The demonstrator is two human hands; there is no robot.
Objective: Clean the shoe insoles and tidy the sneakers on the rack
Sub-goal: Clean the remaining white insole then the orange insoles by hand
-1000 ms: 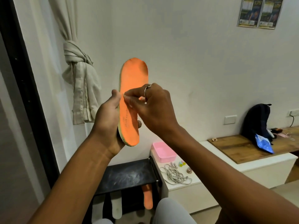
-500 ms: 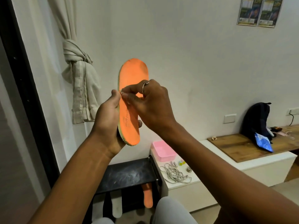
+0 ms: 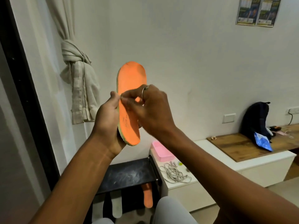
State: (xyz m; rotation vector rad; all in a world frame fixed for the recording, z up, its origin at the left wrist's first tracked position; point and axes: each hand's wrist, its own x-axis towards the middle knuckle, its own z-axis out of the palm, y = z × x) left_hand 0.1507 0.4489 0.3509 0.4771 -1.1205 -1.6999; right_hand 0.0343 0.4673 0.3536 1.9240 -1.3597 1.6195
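We see the left hand [image 3: 107, 125] gripping an upright orange insole [image 3: 129, 109]; the right hand [image 3: 148, 107] pinches its left edge (hiding its middle), above the black rack [image 3: 129, 175].

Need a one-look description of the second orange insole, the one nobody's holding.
Find the black shoe rack against the wall, left of the white bench. Under its top shelf several insoles stand on end; the orange insole is the rightmost. Its neighbours to the left are white, and the other orange one is up in the left hand.

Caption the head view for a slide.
Left hand holds an orange insole upright; right hand pinches at its edge.
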